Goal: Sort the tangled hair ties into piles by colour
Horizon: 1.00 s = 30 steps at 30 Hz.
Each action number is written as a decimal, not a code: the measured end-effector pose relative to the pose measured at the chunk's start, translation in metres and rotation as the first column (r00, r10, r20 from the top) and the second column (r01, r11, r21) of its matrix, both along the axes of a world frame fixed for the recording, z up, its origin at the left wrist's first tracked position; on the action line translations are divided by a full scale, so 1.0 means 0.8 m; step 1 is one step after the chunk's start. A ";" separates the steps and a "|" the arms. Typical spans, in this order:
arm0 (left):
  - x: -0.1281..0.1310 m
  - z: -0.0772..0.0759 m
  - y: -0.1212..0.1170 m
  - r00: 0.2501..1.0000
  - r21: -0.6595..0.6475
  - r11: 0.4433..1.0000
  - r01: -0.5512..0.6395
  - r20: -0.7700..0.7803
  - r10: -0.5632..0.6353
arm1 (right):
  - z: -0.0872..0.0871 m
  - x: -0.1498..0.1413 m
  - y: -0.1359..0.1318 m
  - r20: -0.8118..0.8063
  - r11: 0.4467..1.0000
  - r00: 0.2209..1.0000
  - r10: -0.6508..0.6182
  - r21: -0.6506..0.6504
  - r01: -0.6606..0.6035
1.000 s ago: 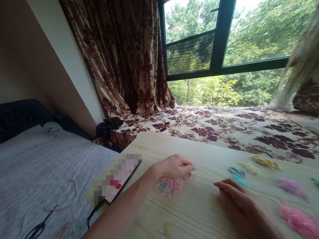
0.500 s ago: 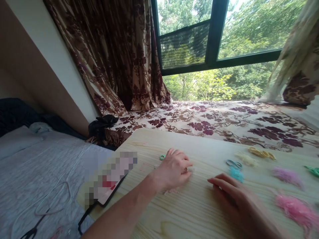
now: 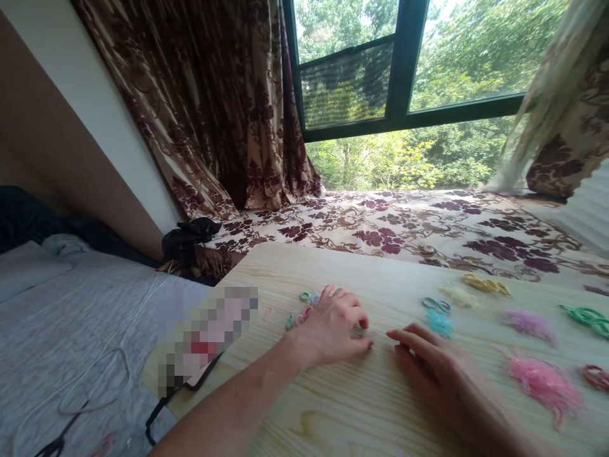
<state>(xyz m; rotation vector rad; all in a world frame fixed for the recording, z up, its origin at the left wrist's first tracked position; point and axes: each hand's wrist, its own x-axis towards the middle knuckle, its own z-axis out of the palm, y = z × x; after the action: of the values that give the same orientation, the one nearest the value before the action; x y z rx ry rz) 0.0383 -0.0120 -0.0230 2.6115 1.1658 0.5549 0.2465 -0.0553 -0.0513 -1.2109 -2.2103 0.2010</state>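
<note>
Okay, going left to right, clock face laid over the view. Over at 8 o'clock, a loosely looped white cable (image 3: 124, 355) on a pale rumpled bed (image 3: 90, 304). Near 9, a crumpled black plastic bag (image 3: 200, 228). Around 7:30, a pixelated flat pink-and-red object with a dark edge (image 3: 202, 348), on the pale wood-grain tabletop (image 3: 328, 419).

Right around 6, a loose bunch of small green, pink and lilac rings (image 3: 305, 296), just beside the left hand (image 3: 330, 327) and partly under it. Fingers bent there, thumb and index curved towards each other near something small and pale, too blurry to name. Can't tell about an actual pinch.

Between 4 and 5, the right hand (image 3: 435, 365), low over the wood. Fingers nearly together, pointing at the left hand but well apart from it. Can't tell about anything in the grip.

Close to 4, small blue rings (image 3: 436, 305) touching a turquoise stringy tuft (image 3: 438, 324). Then, around 3:30, a cream stringy tuft (image 3: 459, 296), some yellow rings (image 3: 486, 284), and a lilac stringy tuft (image 3: 530, 324). Near 4, a big hot-pink stringy pile (image 3: 545, 383). Far right, green rings (image 3: 587, 318) above dark red rings (image 3: 596, 376).
</note>
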 end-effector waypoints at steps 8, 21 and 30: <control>0.008 -0.001 -0.005 1.000 0.037 0.999 0.014 -0.018 -0.013 | -0.013 0.003 0.004 -0.002 1.000 1.000 -0.003 -0.009 0.003; 0.013 -0.001 -0.013 0.980 -0.031 0.991 0.127 0.161 -0.120 | -0.001 -0.005 -0.003 -0.072 0.998 0.997 0.007 -0.059 -0.011; 0.002 0.001 -0.005 0.994 -0.023 0.997 0.069 0.088 -0.067 | -0.002 -0.002 -0.001 -0.116 0.995 0.993 0.022 -0.097 -0.033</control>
<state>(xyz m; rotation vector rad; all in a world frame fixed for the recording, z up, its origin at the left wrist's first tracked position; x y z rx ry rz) 0.0399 -0.0157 -0.0226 2.5661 1.0467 0.6287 0.2452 -0.0561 -0.0530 -1.1917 -2.1399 0.3860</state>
